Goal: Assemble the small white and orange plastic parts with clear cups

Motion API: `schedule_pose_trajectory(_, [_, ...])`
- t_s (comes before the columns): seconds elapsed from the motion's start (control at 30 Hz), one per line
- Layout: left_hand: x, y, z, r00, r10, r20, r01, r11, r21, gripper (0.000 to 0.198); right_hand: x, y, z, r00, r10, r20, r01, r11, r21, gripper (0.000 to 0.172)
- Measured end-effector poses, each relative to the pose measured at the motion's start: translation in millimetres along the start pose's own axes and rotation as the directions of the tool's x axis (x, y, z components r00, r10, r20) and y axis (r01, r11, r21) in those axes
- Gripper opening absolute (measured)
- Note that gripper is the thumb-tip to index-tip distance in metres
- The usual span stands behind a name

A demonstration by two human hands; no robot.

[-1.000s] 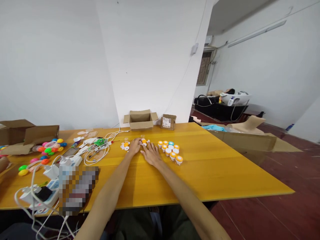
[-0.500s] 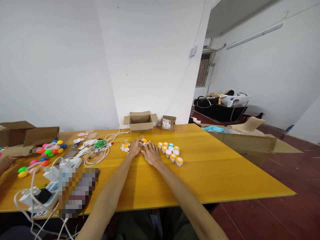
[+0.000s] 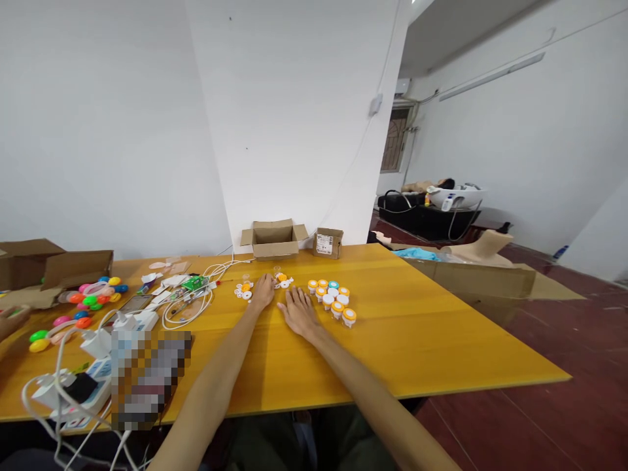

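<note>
My left hand (image 3: pixel 265 292) rests on the table between two small groups of parts, its fingers curled together; what they hold, if anything, is too small to make out. Just right of it lies a loose cluster of white and orange plastic pieces (image 3: pixel 283 281). Left of that hand are white gear-like discs (image 3: pixel 246 295) and orange pieces. My right hand (image 3: pixel 299 313) lies palm down with its fingers spread, holding nothing. Beside it, to the right, stand several small round white pieces with orange, white or blue tops (image 3: pixel 336 306), grouped close together.
An open cardboard box (image 3: pixel 275 248) and a smaller carton (image 3: pixel 328 243) stand at the wall. To the left are white cables (image 3: pixel 189 314), power strips (image 3: pixel 147 320), a blurred-out object (image 3: pixel 152 379) and colourful balloon-like beads (image 3: pixel 91 299). Another person's hand (image 3: pixel 12 320) shows at the far left.
My right hand has drawn back slightly from the cluster of small pieces, uncovering more of it. My left hand has stayed nearly in place. The whole view has shifted slightly.
</note>
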State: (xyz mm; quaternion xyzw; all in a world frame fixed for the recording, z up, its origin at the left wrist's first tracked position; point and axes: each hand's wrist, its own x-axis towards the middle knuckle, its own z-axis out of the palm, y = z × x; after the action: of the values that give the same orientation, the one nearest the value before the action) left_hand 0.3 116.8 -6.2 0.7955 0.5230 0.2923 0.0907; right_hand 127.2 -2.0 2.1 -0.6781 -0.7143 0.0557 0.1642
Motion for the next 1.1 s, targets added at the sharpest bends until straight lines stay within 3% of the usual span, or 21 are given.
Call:
schedule_pose_trajectory(0.37, [-0.8, -4.2, 2.7, 1.0, 0.025, 0.018, -0.025, 1.0, -0.001, 0.028, -1.9, -3.1, -4.1, 1.0, 0.006, 0.011, -0.006, 1.0, -0.004, 0.059])
schedule_pose_trajectory(0.57, [-9.7, -2.9, 0.8, 0.999, 0.031, 0.012, -0.031, 0.999, -0.03, 0.027, -0.3, -1.4, -0.2, 1.0, -0.004, -0.022, 0.004, 1.0, 0.022, 0.06])
schedule_pose_trajectory(0.77, [-34.2, -6.5, -0.9, 0.996, 0.089, -0.01, -0.089, 0.994, -0.063, 0.027, 1.3, 1.3, 4.2, 0.999, -0.002, -0.032, 0.003, 1.0, 0.028, 0.06])
schedule_pose_trajectory(1.1, [-82.7, -23.7, -10.6, 0.987, 0.158, -0.044, -0.151, 0.981, 0.123, 0.017, -1.4, 0.7, 0.3, 1.0, -0.004, -0.022, 0.004, 1.0, 0.014, 0.058])
